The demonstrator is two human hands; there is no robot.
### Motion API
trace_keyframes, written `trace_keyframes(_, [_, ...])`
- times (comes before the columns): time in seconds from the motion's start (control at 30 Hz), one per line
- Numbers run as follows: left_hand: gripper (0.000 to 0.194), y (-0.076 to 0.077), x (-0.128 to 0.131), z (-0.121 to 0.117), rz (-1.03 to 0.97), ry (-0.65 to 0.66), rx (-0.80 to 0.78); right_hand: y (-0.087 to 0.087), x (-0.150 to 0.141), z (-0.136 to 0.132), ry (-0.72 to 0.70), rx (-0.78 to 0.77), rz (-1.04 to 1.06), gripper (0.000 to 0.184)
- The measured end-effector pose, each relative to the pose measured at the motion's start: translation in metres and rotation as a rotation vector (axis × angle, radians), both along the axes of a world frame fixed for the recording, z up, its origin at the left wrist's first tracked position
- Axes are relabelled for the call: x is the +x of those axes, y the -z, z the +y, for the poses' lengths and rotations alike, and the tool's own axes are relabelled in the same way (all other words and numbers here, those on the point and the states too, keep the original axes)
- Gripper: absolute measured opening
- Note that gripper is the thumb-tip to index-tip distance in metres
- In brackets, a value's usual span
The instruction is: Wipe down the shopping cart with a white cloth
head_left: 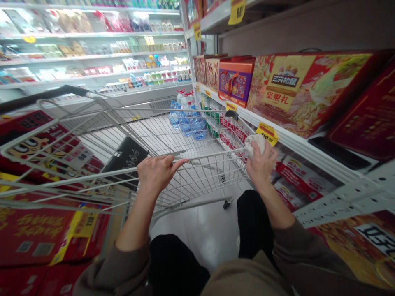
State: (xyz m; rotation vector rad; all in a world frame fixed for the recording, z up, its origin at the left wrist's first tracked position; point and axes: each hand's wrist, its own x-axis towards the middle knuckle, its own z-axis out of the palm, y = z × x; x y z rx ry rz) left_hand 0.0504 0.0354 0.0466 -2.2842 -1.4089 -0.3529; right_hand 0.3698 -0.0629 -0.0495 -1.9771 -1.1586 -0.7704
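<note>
One lit shelf wall (92, 56) spans the far side. Our wire cart (216, 154) sits crosswise in front of us, between red boxes (40, 230) on our left and shelved gift boxes (286, 92) on our right. Blue-tinted bottles (197, 126) stand on the floor beyond it. Our left hand (156, 170) is curled over the cart's near top rail, thumb along it. Our right hand (261, 164) is part-closed, gripping a whitish cloth (253, 144) at the rail's right end, beside a yellow price tag (268, 133).

Water btls (197, 126) nr shelf (304, 149) w/ gift bxs (304, 88).
</note>
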Motion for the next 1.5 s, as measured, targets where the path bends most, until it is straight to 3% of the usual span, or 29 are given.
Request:
trace_keyframes(0.13, [0.078,0.001,0.004,0.000,-0.028,0.015,0.014,0.011,-0.085,0.016,-0.140,0.038,0.035,0.071])
trace_keyframes(0.23, [0.078,0.000,0.005,0.000,-0.041,0.010,0.014,0.016,-0.113,0.019,-0.288,0.016,0.025,0.074])
trace_keyframes(0.3, [0.077,0.000,0.006,-0.001,-0.045,0.004,0.013,0.019,-0.099,0.015,-0.338,-0.015,-0.022,0.074])
trace_keyframes(0.37, [0.077,-0.001,0.006,-0.001,-0.043,0.002,0.016,0.022,-0.067,0.010,-0.315,-0.043,-0.082,0.074])
trace_keyframes(0.47, [0.077,-0.002,0.007,-0.002,-0.029,-0.003,0.017,0.021,-0.014,0.004,-0.123,-0.018,-0.053,0.070])
trace_keyframes(0.53, [0.077,-0.003,0.010,-0.003,-0.023,-0.010,0.022,0.018,0.002,0.005,-0.042,0.013,-0.007,0.068])
trace_keyframes(0.67, [0.078,-0.004,0.016,-0.005,-0.024,-0.022,0.036,0.015,-0.029,0.014,-0.044,0.028,0.084,0.072])
trace_keyframes(0.77, [0.079,-0.005,0.019,-0.006,-0.022,-0.031,0.033,0.023,-0.064,0.015,-0.218,-0.019,0.042,0.075])
trace_keyframes(0.83, [0.079,-0.005,0.019,-0.006,-0.018,-0.032,0.032,0.030,-0.069,0.012,-0.338,-0.030,0.005,0.074])
trace_keyframes(0.9, [0.078,-0.004,0.018,-0.005,-0.014,-0.030,0.031,0.036,-0.057,0.009,-0.345,0.037,0.020,0.071])
trace_keyframes(1.0, [0.076,-0.003,0.014,-0.003,-0.021,-0.025,0.021,0.047,-0.026,0.010,-0.162,0.172,0.095,0.070])
trace_keyframes(1.07, [0.075,-0.001,0.012,-0.001,-0.034,-0.016,0.016,0.056,-0.010,0.011,-0.088,0.145,0.089,0.070])
trace_keyframes(1.2, [0.074,0.002,0.011,0.002,-0.038,-0.012,0.037,0.072,0.005,0.006,-0.094,-0.011,0.019,0.060])
trace_keyframes(1.4, [0.077,0.006,0.012,0.004,-0.030,-0.010,0.105,0.054,0.011,-0.001,-0.079,0.097,0.020,0.055])
trace_keyframes(1.5, [0.076,0.007,0.012,0.006,-0.036,-0.010,0.121,0.048,0.010,0.002,-0.062,0.059,0.022,0.057])
